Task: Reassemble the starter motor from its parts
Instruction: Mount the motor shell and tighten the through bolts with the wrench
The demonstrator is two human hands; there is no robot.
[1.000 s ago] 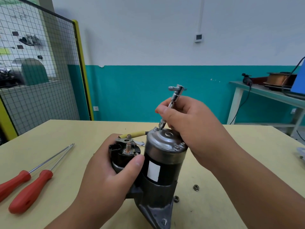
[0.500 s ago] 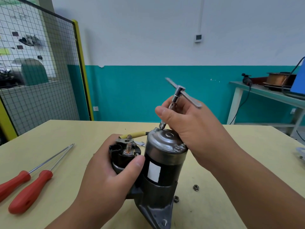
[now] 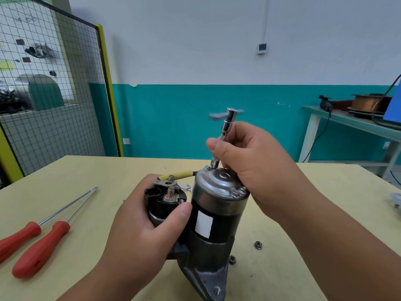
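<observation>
Standing upright at the centre of the frame on the pale yellow table point(image 3: 86, 170), the starter motor point(image 3: 217, 213) carries a plain white label point(image 3: 203, 224) on its black body. The sheets behind the wire mesh at the upper left are too small to read.

The left hand point(image 3: 138, 242) wraps round the black solenoid point(image 3: 165, 203) on the motor's left side, with the thumb pressed across its front, just beside the label. The right hand point(image 3: 256, 168), right of centre, pinches the thin shaft of a T-handle socket wrench point(image 3: 229, 124) between thumb and curled fingers. The wrench tilts slightly, its socket seated at the far rim of the silver end cap point(image 3: 221, 183), and its crossbar at the top is blurred.

The motor rests on its grey cast nose point(image 3: 208, 279), silver cap uppermost. A yellow-sleeved lead point(image 3: 180, 174) runs from the cap toward the solenoid's terminals. Two loose nuts point(image 3: 257, 245) lie on the table just right of the motor's base. Two red-handled screwdrivers point(image 3: 41, 246) lie side by side at the lower left.
</observation>
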